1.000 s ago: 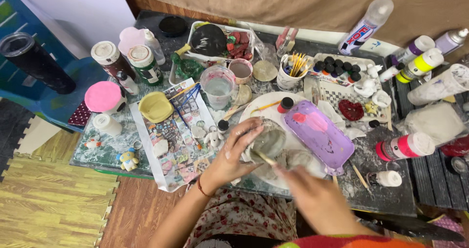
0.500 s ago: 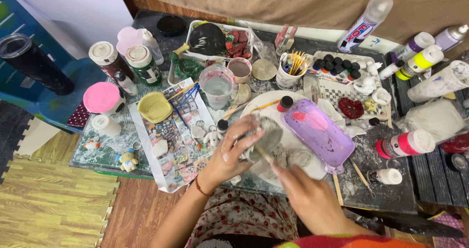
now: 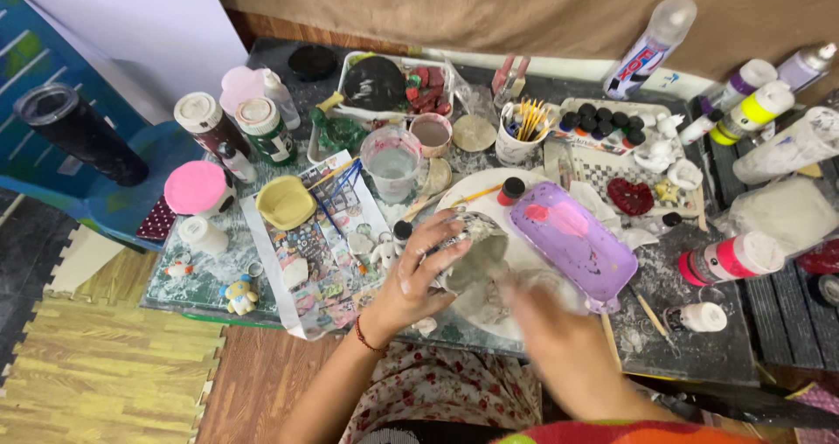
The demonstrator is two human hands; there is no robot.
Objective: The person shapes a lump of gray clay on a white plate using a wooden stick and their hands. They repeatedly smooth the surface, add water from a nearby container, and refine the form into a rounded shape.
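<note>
1. While the left hand (image 3: pixel 411 278) grips a grey clay piece (image 3: pixel 476 256) over the white plate (image 3: pixel 489 190) near the desk's front edge, shaping looks underway.
2. The right hand (image 3: pixel 559 339) is blurred; its grip I cannot tell.
3. Next calls for steadying the piece.

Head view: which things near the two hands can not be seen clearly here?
- Right hand: blurred by motion; whether it holds anything cannot be told.
- Grey cup-shaped piece: partly covered by the left hand; its far side is hidden.
- White plate: mostly hidden by the hands and the purple tray.
</note>
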